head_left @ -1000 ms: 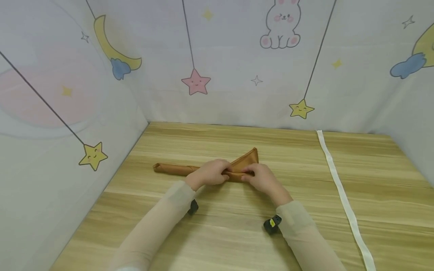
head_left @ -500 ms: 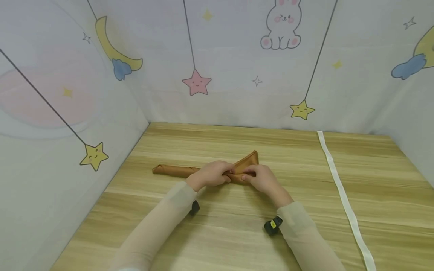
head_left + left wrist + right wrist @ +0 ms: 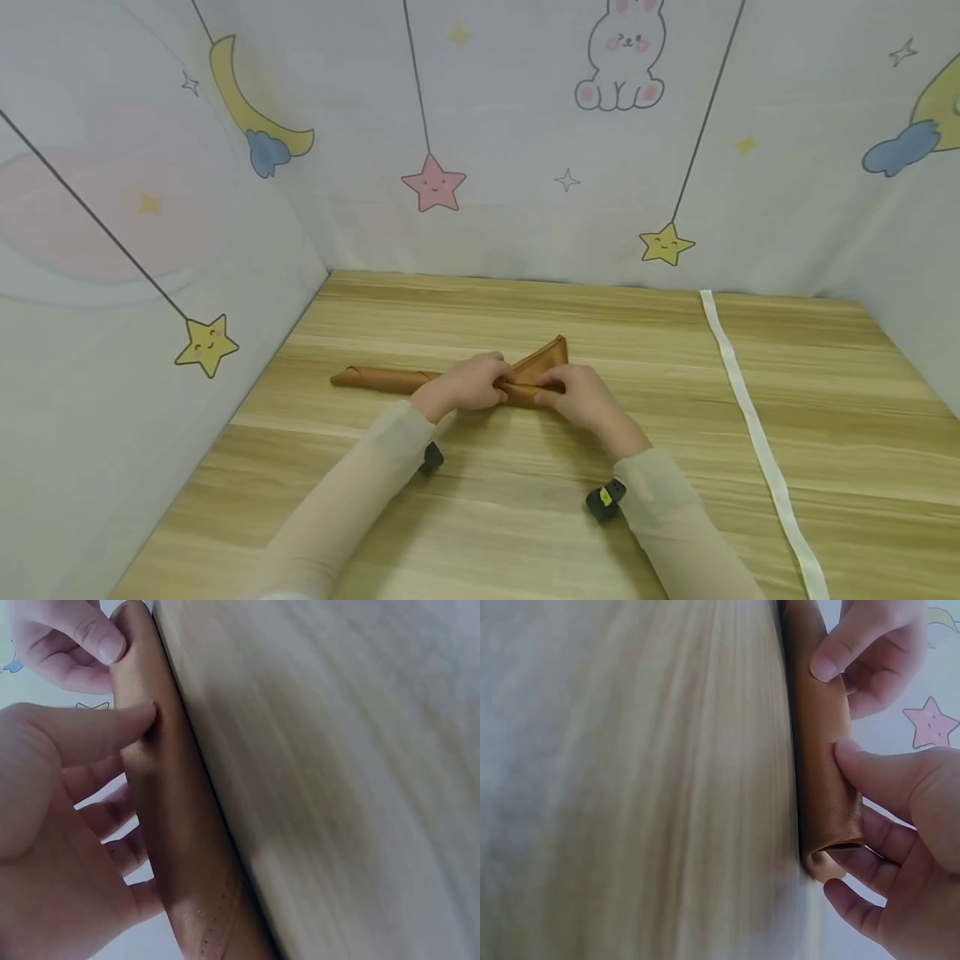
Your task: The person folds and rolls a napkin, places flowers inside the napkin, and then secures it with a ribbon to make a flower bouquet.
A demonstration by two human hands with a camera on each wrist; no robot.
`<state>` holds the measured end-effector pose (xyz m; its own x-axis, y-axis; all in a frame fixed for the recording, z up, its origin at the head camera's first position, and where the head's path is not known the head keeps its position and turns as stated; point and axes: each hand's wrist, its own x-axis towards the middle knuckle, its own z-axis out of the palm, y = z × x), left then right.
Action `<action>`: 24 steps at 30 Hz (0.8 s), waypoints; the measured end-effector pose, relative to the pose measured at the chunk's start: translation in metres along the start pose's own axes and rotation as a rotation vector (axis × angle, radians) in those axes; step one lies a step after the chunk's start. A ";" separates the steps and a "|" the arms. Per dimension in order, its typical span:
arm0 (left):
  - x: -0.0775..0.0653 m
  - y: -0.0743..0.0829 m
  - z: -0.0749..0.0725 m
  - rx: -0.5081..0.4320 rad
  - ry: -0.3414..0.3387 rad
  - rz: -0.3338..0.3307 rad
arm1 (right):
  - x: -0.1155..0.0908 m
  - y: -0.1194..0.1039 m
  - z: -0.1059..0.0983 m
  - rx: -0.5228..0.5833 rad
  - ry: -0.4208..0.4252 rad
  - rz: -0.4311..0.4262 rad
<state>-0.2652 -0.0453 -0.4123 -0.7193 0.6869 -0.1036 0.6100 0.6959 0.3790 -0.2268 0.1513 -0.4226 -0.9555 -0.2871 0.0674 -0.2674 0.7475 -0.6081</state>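
A satiny brown cloth (image 3: 390, 380), rolled into a long narrow tube, lies crosswise on the table. At its right part a triangular flap (image 3: 549, 360) still spreads out behind the roll. Around the middle of the roll, my left hand (image 3: 468, 383) pinches the cloth, thumb on the near side and fingers beyond. Close by on the right, my right hand (image 3: 581, 396) pinches the roll near its right end. In the right wrist view the cloth's open rolled end (image 3: 829, 859) shows by the right fingers. The left wrist view shows a stitched edge (image 3: 217, 922) on the roll.
A white strip (image 3: 753, 417) runs lengthwise along the right side of the wood-grain table (image 3: 510, 525). Printed fabric walls (image 3: 510, 233) rise at the back and both sides. Dark wrist cameras (image 3: 604, 500) hang under the sleeves.
The roll has turned a little toward me, and its left tip has shifted slightly left. The flap's point sits lower and smaller. Both hands keep nearly the same places.
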 end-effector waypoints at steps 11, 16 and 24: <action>-0.003 0.012 0.003 0.052 0.013 0.053 | 0.000 0.001 0.002 0.019 -0.030 0.016; -0.003 0.013 0.002 0.056 0.015 0.036 | 0.000 0.001 0.003 0.037 -0.026 0.016; -0.003 0.013 -0.001 0.021 0.019 0.001 | -0.001 -0.006 0.003 0.022 -0.064 -0.006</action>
<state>-0.2555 -0.0391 -0.4060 -0.7249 0.6834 -0.0861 0.6171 0.6999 0.3596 -0.2242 0.1457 -0.4212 -0.9437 -0.3300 0.0208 -0.2700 0.7326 -0.6248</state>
